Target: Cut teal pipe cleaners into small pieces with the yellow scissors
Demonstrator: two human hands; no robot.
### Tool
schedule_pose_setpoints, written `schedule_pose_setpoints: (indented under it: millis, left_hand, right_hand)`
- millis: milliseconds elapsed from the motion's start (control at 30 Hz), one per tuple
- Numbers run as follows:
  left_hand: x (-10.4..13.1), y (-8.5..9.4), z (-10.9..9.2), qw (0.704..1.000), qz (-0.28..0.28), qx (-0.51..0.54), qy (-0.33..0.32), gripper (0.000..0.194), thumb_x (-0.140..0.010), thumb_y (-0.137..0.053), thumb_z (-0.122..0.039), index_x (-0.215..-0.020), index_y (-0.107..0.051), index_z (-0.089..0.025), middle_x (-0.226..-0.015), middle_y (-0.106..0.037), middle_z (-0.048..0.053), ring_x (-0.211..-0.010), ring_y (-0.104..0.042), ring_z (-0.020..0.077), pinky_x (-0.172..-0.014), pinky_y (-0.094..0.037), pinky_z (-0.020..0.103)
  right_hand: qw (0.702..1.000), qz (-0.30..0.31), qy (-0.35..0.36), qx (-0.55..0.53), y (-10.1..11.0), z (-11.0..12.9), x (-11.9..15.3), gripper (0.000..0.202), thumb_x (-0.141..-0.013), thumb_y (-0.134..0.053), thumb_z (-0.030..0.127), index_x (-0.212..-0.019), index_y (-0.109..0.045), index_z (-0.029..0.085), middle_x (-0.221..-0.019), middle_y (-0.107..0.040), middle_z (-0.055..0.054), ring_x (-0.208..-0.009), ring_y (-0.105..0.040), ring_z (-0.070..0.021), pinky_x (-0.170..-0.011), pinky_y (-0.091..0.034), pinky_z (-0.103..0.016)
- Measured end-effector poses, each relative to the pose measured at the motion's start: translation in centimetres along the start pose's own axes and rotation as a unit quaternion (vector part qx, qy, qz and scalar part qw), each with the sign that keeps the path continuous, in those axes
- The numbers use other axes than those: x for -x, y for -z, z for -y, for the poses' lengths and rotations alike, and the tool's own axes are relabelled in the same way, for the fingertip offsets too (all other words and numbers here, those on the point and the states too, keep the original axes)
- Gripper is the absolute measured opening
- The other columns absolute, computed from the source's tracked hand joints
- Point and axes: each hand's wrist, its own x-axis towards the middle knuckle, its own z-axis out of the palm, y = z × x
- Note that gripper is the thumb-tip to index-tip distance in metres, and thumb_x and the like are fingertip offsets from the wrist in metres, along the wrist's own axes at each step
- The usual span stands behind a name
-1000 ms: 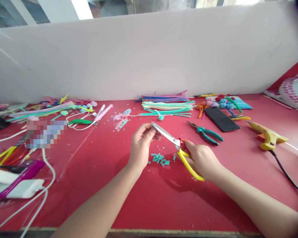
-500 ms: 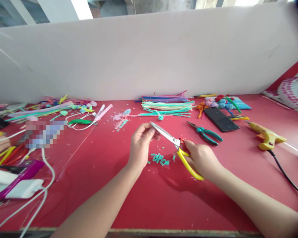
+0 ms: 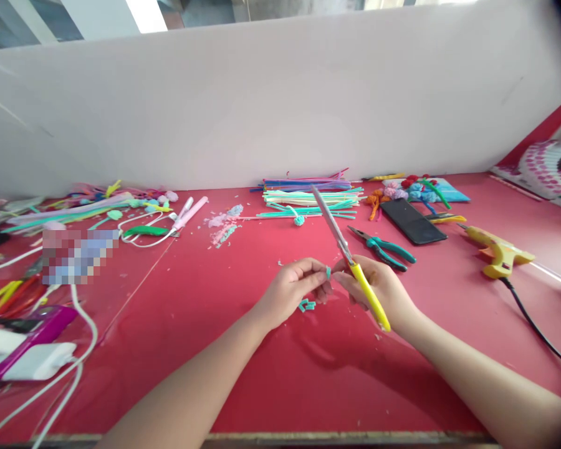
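Note:
Between the thumb and finger of my left hand (image 3: 299,287) is a short teal pipe cleaner piece (image 3: 328,272). My right hand (image 3: 376,287) is closed around the yellow-handled scissors (image 3: 367,293), whose blades are together and point up and away. The right fingertips are close to the teal piece; I cannot tell whether they touch it. Just below my left hand, several cut teal pieces (image 3: 307,305) lie on the red table (image 3: 271,380), partly covered by the hand.
Bundles of pipe cleaners (image 3: 308,198) lie at the back. Teal pliers (image 3: 386,249), a black phone (image 3: 414,221) and a yellow glue gun (image 3: 505,252) are on the right. At left are white cables (image 3: 81,312), a pink curling-iron-like tool (image 3: 191,213) and a purple-and-white object (image 3: 28,349).
My hands have come together over the cut pieces. The scissors have swung from pointing left to pointing up and away, and their blades have left my left fingertips.

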Motion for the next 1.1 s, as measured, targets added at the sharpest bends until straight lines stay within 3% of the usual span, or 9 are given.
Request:
schedule_pose_setpoints:
  millis: [167, 433, 600, 800, 933, 1100]
  left_hand:
    - [0.1, -0.2, 0.3, 0.999, 0.034, -0.032, 0.018, 0.021, -0.076, -0.046, -0.033, -0.071, -0.055, -0.015, -0.067, -0.057, 0.003, -0.056, -0.052, 0.0094, -0.056, -0.039, 0.023]
    - [0.2, -0.7, 0.5, 0.998, -0.003, -0.068, 0.017, 0.016, -0.071, -0.053, -0.030, -0.074, -0.059, -0.014, -0.062, -0.057, 0.002, -0.054, -0.050, 0.0092, -0.055, -0.039, 0.023]
    - [-0.2, -0.1, 0.5, 0.997, -0.079, -0.024, 0.010, 0.016, -0.068, -0.056, -0.030, -0.071, -0.057, -0.015, -0.057, -0.056, 0.001, -0.048, -0.049, 0.0091, -0.049, -0.039, 0.022]
    - [-0.9, 1.7, 0.3, 0.973, -0.214, 0.077, -0.048, 0.013, -0.063, -0.061, -0.022, -0.071, -0.056, -0.013, -0.061, -0.057, 0.000, -0.052, -0.050, 0.0073, -0.051, -0.040, 0.019]
    - [-1.0, 2.4, 0.2, 0.955, -0.251, 0.129, -0.089, 0.013, -0.063, -0.061, -0.019, -0.074, -0.058, -0.013, -0.063, -0.058, 0.000, -0.056, -0.053, 0.0070, -0.055, -0.041, 0.018]
    - [-0.9, 2.5, 0.0, 0.944, -0.275, 0.134, -0.121, 0.015, -0.063, -0.061, -0.020, -0.077, -0.060, -0.014, -0.068, -0.061, 0.001, -0.057, -0.054, 0.0070, -0.057, -0.042, 0.020]
  right_hand:
    - [0.996, 0.024, -0.026, -0.085, 0.2, 0.7, 0.2, 0.016, -0.072, -0.045, 0.031, -0.074, -0.051, 0.017, -0.047, -0.043, 0.007, -0.038, -0.036, -0.0055, -0.038, -0.028, -0.018]
    - [1.000, -0.002, -0.017, 0.007, -0.2, 0.3, 0.0, 0.024, -0.072, -0.044, 0.040, -0.067, -0.046, 0.017, -0.052, -0.044, 0.005, -0.044, -0.040, -0.0070, -0.041, -0.028, -0.018]
    - [0.992, -0.022, 0.008, 0.123, -0.1, -0.6, -0.3, 0.030, -0.072, -0.042, 0.046, -0.064, -0.044, 0.017, -0.051, -0.039, 0.005, -0.046, -0.035, -0.0069, -0.041, -0.023, -0.019]
    - [0.944, -0.033, 0.028, 0.327, 0.1, -1.0, -0.3, 0.033, -0.072, -0.039, 0.052, -0.064, -0.043, 0.020, -0.050, -0.046, 0.002, -0.044, -0.038, -0.0092, -0.043, -0.020, -0.021]
    - [0.919, -0.025, 0.037, 0.391, 0.0, -0.7, 0.0, 0.033, -0.074, -0.035, 0.052, -0.073, -0.045, 0.021, -0.055, -0.053, 0.000, -0.048, -0.048, -0.0126, -0.044, -0.020, -0.022]
    - [0.900, -0.014, 0.047, 0.432, -0.2, -0.7, 0.0, 0.036, -0.076, -0.032, 0.053, -0.074, -0.046, 0.020, -0.055, -0.055, -0.002, -0.047, -0.049, -0.0132, -0.043, -0.017, -0.023]
